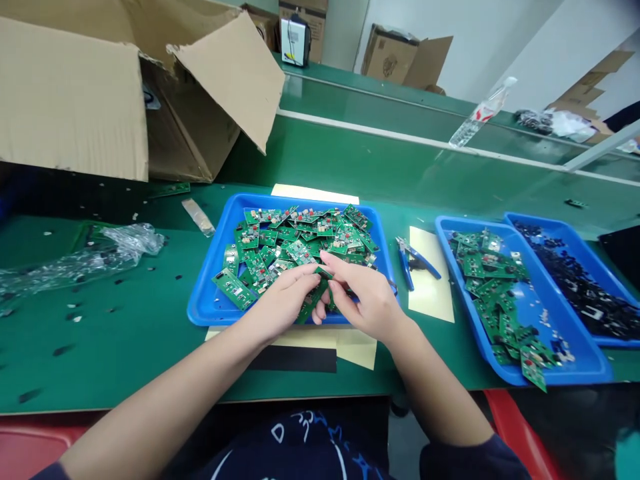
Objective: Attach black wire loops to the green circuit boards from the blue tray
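Observation:
Over the front rim of a blue tray [204,303], both hands are closed on one green circuit board [311,303]. My left hand [287,293] grips it with the thumb on top and fingers beneath. My right hand [367,293] pinches its upper right part; whether a small part is also between those fingertips, I cannot tell. Behind the hands, the tray is heaped with green circuit boards [257,267] carrying small red and white parts. To the right of this tray lie blue-handled cutters [417,257], their handles spread, partly on a yellow paper sheet [425,300].
A second blue tray [583,363] holds more boards and small white bits. A third blue tray [620,287] holds black parts. An open cardboard box [75,100] stands at the left, above clear plastic wrap [125,243]. A water bottle [483,113] stands on the ledge behind.

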Demonstrator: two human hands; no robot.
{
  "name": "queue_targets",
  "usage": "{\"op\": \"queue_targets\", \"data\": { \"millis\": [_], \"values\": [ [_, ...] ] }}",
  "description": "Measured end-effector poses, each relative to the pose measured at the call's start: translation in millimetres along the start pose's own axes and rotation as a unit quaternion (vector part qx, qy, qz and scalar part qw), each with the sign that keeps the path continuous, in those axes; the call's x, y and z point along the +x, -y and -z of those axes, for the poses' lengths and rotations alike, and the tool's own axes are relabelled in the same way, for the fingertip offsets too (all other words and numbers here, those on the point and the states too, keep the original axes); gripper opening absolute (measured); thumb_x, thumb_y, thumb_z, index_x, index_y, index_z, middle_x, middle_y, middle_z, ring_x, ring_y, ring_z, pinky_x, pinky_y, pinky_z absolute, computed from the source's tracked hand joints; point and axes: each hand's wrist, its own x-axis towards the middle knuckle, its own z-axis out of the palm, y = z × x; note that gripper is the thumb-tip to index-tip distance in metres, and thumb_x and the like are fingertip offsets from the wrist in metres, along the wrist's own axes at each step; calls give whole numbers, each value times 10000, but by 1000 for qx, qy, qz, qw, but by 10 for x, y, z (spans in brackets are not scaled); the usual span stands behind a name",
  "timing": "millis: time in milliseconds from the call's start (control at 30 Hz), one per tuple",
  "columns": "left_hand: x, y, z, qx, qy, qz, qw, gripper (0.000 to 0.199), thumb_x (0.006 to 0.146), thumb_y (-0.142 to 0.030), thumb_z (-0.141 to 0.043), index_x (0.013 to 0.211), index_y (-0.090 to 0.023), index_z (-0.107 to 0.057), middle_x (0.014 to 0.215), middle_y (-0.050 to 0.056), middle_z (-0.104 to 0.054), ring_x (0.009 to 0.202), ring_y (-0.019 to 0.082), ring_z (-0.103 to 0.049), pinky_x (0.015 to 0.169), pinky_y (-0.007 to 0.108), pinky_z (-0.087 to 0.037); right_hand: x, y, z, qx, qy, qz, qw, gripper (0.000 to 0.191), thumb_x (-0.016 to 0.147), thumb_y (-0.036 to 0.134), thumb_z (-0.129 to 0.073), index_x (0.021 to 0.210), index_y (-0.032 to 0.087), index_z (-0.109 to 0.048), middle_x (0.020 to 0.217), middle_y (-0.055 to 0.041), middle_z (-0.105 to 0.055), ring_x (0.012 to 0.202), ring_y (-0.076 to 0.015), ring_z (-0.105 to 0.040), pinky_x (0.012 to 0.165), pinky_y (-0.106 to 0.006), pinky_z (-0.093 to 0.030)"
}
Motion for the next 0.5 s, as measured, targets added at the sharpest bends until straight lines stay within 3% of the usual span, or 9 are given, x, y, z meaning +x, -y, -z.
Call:
{"op": "queue_targets", "data": {
  "millis": [500],
  "values": [
    [2,1,-16,-47,-30,28,998,188,759,-199,-422,717,-144,-597,484,-16,-552,442,123,-535,508,250,-487,22,4,-32,-17,-2,22,1000,497,850,68,-389,1332,189,-398,631,19,-656,570,-122,-588,586,-262,-503]
  ]
}}
